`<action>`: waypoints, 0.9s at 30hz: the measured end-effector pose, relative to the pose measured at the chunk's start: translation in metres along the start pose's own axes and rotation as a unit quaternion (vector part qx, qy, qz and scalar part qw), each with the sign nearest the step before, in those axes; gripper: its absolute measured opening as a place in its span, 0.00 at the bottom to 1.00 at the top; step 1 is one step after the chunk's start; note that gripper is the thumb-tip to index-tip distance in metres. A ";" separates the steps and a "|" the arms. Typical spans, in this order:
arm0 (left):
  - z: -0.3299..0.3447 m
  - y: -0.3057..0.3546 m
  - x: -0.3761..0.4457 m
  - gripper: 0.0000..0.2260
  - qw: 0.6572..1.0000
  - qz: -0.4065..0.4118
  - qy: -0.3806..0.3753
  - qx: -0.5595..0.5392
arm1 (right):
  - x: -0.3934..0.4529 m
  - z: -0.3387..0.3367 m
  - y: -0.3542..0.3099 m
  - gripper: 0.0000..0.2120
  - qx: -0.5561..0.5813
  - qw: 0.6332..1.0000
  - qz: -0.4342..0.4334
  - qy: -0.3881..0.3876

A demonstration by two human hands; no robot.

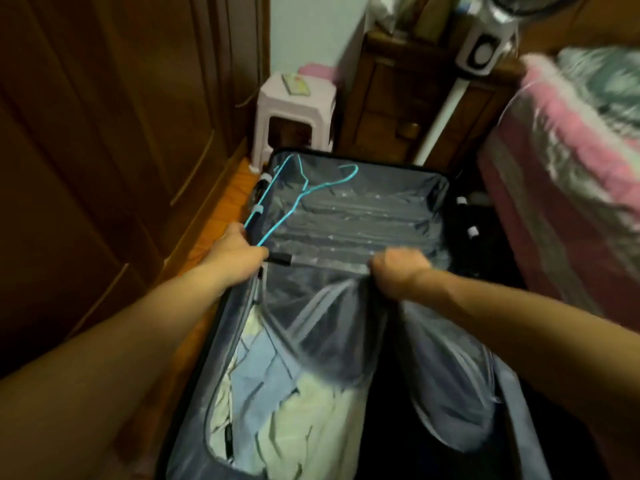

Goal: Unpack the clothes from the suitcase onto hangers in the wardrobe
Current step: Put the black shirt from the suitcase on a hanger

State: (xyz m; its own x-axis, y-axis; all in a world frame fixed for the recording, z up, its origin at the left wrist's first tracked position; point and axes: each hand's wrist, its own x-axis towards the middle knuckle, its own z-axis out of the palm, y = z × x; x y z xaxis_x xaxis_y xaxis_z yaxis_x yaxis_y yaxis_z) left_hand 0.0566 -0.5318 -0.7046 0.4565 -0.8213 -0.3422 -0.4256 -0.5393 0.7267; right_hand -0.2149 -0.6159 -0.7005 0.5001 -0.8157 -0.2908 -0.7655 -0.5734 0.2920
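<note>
— What sort of place is this?
— A home bedroom: a wooden wardrobe [104, 140] on the left, a bed [571, 174] with pink bedding, a wooden cabinet [401, 109], a plastic stool [294, 112].

A thin turquoise wire hanger [277, 206] lies over the grey-blue fabric lining of the black-edged suitcase [363, 209]; cream and pale blue folded clothes [277, 393] show below, beside a pale pink plastic stool [294, 112] and dark brown wooden wardrobe [104, 116].

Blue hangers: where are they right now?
Head view, left of centre: the blue hangers are gripped in the left hand, over the far half of the open suitcase, near the pink stool.
</note>
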 end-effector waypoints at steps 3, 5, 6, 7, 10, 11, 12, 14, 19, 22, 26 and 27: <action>-0.020 0.015 0.008 0.16 0.999 -0.011 0.039 -0.014 | 0.069 -0.091 0.062 0.15 0.116 0.952 0.163 0.232; -0.023 0.018 0.010 0.15 0.998 -0.012 0.058 -0.033 | 0.104 -0.127 0.083 0.30 0.295 0.913 0.179 0.218; -0.020 0.018 0.010 0.15 0.997 -0.010 0.065 -0.039 | 0.115 -0.131 0.082 0.36 0.319 0.914 0.162 0.190; -0.015 0.017 0.008 0.15 0.997 -0.011 0.066 -0.049 | 0.123 -0.124 0.075 0.39 0.307 0.927 0.140 0.167; 0.008 0.012 0.006 0.18 0.995 -0.033 0.037 -0.084 | 0.110 -0.048 0.049 0.39 0.223 0.970 0.060 0.073; 0.016 0.010 0.007 0.20 0.994 -0.046 0.018 -0.093 | 0.096 -0.013 0.042 0.38 0.185 0.982 0.031 0.030; 0.022 0.010 0.007 0.20 0.993 -0.057 0.005 -0.100 | 0.077 0.019 0.036 0.36 0.136 0.991 0.001 -0.015; 0.031 0.011 0.009 0.18 0.994 -0.061 -0.007 -0.090 | 0.044 0.074 0.037 0.29 0.056 0.995 -0.042 -0.068; 0.050 0.014 0.006 0.22 1.000 -0.018 -0.022 0.008 | 0.022 0.137 0.077 0.27 0.042 0.989 0.036 -0.137; 0.061 0.009 -0.002 0.26 0.999 0.001 -0.017 0.048 | 0.041 0.149 0.103 0.22 0.087 0.975 0.091 -0.183; 0.063 -0.001 -0.003 0.25 0.998 -0.012 -0.020 0.053 | 0.047 0.147 0.113 0.20 0.169 0.969 0.123 -0.128; 0.063 -0.004 0.000 0.26 0.998 -0.017 -0.019 0.057 | 0.051 0.148 0.121 0.19 0.198 0.967 0.136 -0.090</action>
State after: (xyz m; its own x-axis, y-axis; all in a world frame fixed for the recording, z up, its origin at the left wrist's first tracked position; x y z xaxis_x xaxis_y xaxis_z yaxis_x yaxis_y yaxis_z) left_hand 0.0095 -0.5418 -0.7446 0.4438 -0.8073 -0.3890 -0.4977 -0.5830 0.6422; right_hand -0.3421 -0.7159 -0.8152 0.2078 -0.8848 -0.4171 -0.9713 -0.2371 0.0191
